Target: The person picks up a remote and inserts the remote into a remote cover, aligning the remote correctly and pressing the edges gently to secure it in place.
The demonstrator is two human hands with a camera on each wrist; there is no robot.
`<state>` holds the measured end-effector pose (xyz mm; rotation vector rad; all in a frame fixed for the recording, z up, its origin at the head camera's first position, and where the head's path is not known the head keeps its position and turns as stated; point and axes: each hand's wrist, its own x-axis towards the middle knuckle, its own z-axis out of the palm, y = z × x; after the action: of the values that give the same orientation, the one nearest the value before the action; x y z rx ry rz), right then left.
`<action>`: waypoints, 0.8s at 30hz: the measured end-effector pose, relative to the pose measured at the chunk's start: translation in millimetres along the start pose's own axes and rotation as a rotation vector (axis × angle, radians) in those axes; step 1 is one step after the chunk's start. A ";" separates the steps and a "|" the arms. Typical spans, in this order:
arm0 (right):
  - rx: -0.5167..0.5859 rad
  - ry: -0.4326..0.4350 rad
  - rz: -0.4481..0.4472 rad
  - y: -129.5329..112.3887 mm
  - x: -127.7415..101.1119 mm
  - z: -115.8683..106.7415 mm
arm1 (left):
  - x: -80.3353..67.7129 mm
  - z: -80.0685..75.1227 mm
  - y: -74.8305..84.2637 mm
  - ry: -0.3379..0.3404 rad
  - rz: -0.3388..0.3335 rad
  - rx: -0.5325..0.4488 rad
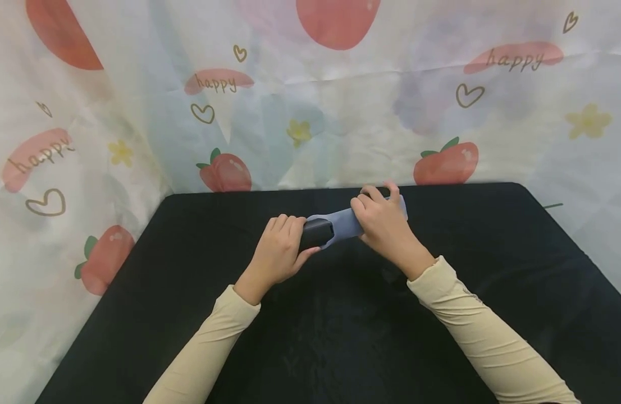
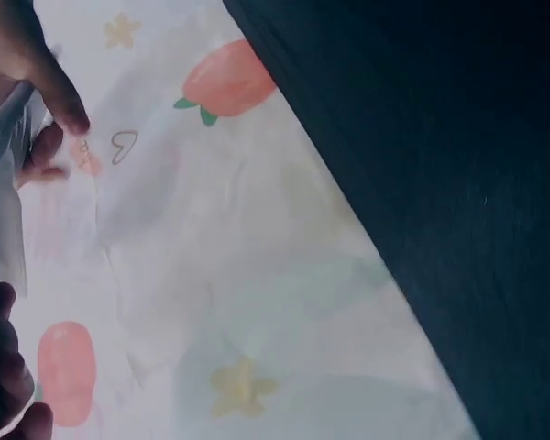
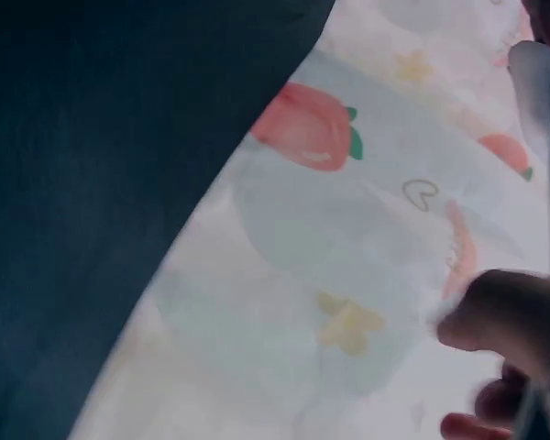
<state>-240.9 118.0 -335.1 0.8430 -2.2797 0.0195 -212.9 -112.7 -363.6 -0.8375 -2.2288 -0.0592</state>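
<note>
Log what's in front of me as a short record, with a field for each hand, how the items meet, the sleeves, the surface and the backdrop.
Left hand: grips the black object
Right hand: holds the blue-grey piece
Contact: black object overlaps one end of the blue-grey piece; whether they are joined is unclear
Sleeves: cream, on both arms
Surface: black table
Backdrop: pale, printed with red fruit, hearts, yellow flowers and the word "happy"
</note>
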 end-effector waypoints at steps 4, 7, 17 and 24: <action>0.003 -0.002 -0.032 -4.5 -1.9 6.3 | -2.3 -1.1 0.8 -0.018 0.031 -0.008; -0.009 0.006 -0.043 -7.7 -2.6 9.3 | -3.5 -1.5 1.1 -0.036 0.038 -0.022; 0.002 -0.002 -0.038 -16.3 -3.1 16.9 | -1.7 -3.6 1.2 -0.104 0.030 -0.075; 0.004 0.001 -0.038 -20.7 -1.2 19.8 | -0.1 -2.8 1.4 -0.135 0.021 -0.095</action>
<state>-240.4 97.6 -355.3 0.8879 -2.2630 0.0068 -210.2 -112.4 -361.9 -0.9413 -2.3583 -0.1019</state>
